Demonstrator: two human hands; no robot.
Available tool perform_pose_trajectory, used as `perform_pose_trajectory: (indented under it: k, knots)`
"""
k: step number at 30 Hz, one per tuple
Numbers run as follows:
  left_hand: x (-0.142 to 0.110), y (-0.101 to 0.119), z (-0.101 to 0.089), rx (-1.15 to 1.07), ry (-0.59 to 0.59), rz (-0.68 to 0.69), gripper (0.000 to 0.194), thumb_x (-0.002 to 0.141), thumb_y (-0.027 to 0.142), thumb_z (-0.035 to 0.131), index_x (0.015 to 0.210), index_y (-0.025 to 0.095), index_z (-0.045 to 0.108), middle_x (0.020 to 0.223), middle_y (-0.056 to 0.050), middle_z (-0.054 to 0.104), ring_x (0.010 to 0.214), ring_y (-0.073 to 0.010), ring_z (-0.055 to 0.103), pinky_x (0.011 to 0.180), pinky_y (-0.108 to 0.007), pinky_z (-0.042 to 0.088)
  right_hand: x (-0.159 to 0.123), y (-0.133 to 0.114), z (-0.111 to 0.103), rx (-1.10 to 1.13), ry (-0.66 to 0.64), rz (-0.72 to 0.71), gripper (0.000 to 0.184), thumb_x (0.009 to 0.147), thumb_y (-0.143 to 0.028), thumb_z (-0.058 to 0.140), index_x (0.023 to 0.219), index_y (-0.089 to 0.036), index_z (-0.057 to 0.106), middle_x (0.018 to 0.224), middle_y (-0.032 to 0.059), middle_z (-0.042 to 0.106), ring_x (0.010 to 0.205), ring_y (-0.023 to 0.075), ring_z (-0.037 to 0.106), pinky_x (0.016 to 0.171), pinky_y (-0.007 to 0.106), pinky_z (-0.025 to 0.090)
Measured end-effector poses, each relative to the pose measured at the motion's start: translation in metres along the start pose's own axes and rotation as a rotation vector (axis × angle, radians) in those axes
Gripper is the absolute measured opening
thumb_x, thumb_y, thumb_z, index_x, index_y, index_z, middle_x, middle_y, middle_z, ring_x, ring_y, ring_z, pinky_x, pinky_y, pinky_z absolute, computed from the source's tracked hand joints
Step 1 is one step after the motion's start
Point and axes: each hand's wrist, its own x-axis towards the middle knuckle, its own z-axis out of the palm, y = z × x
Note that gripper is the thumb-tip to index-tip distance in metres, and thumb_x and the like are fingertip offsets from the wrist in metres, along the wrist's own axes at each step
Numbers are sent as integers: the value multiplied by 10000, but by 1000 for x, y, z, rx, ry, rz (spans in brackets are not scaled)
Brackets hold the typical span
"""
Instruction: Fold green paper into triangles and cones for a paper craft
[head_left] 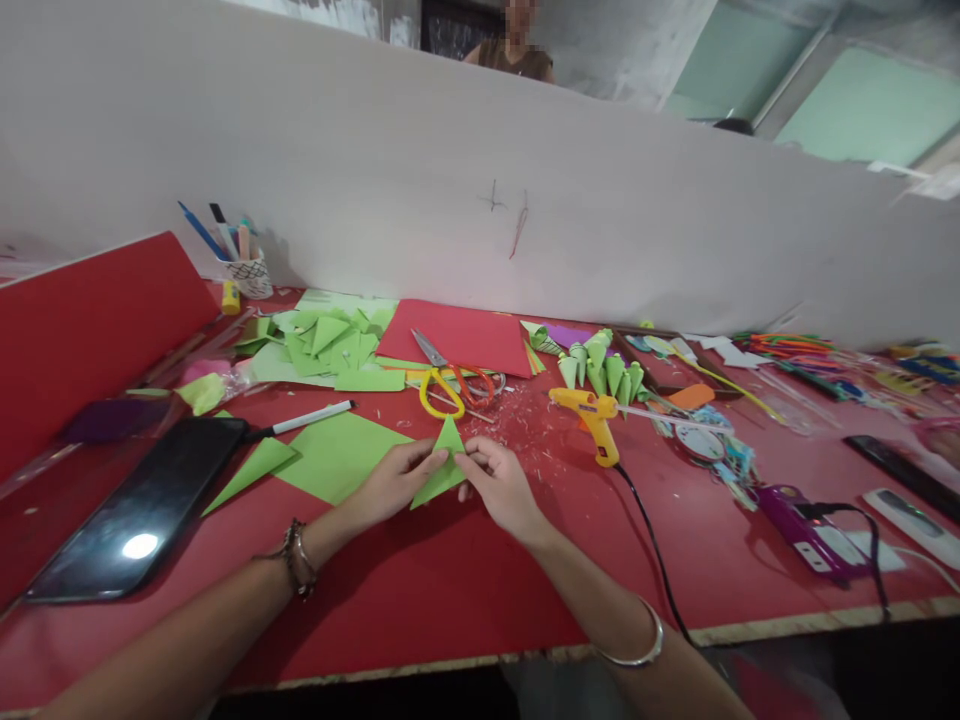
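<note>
- Held piece: a green paper triangle (450, 440), apex pointing away from the person, held just above the red tabletop (480, 590) at centre.
- Left hand (409, 472): pinches the triangle's left side, thumb on top.
- Right hand (502, 485): thumb and fingers grip the opposite side.
- Step in hand: apparently shaping the paper, by folding or rolling; which of the two cannot be told.
- Next move, as judged: calls for steady thumb pressure and aligned edges, so that the shape does not spring loose.
- Near left: a flat green paper sheet (337, 455) and a pointed green paper form (255, 468).
- Beyond the hands: yellow-handled scissors (435, 372).
- To the right: a yellow hot-glue gun (592, 405), with a cluster of green paper cones (600, 365) behind it.
</note>
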Motion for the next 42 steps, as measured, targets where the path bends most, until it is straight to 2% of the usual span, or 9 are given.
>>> perform_pose_trajectory:
  k: [4,8,12,15,23,28,33,39,42]
  knots:
    - [0,-1,0,-143,-100,-56,404,827,450,349,642,140,529,578,20,494,538,-97,419,539,-216,364,-1,-2,2,-8,-3,2,218,756,-398,539,722,-187,496,552,-60,505,415,67,501,445,196,406]
    - [-1,-2,1,-97,-60,-21,413,824,444,379,611,137,554,576,9,548,520,-99,445,503,-207,358,0,-1,2,17,18,32,269,753,-448,525,726,-184,486,506,-60,518,383,65,483,407,183,382]
    - [-1,-1,2,-79,-64,38,417,854,421,342,629,148,562,587,-8,601,546,-116,495,546,-218,390,0,0,3,4,-68,138,437,782,-557,398,582,-173,459,415,-40,487,339,66,450,354,172,327]
    - [-2,-1,2,-55,-40,48,409,862,410,324,631,156,547,553,-5,588,516,-113,474,538,-224,393,-2,-1,4,-5,-117,141,496,779,-586,378,507,-174,430,412,-24,492,364,69,459,384,179,350]
    - [-2,-2,3,74,78,57,353,816,390,369,556,166,450,518,30,477,495,-92,393,506,-212,355,-1,1,2,-45,-101,53,469,778,-551,428,491,-181,425,440,-22,505,401,74,448,439,198,356]
    - [-3,5,2,-131,-24,25,335,815,438,397,688,160,535,622,0,591,569,-122,517,557,-232,409,-1,2,1,-96,-77,-6,452,797,-507,428,481,-184,428,438,-24,482,408,79,439,453,207,346]
    - [-9,9,4,-276,-287,-150,479,856,496,290,649,140,535,508,11,545,389,-73,470,456,-212,375,-2,0,1,-140,-46,-58,444,815,-481,422,483,-185,421,447,-31,458,421,81,435,453,206,337]
    - [-10,10,3,-176,-222,-194,494,801,564,354,534,157,440,375,70,368,315,-44,305,342,-191,236,-3,0,1,-156,-56,-51,461,835,-484,379,494,-180,443,445,-28,476,391,72,423,441,203,322]
    - [-9,13,1,-144,-265,-126,505,820,547,318,530,154,448,350,64,378,311,-45,335,358,-180,279,-3,1,2,-141,-68,-41,453,835,-487,375,528,-171,481,456,-27,479,389,67,421,424,195,318]
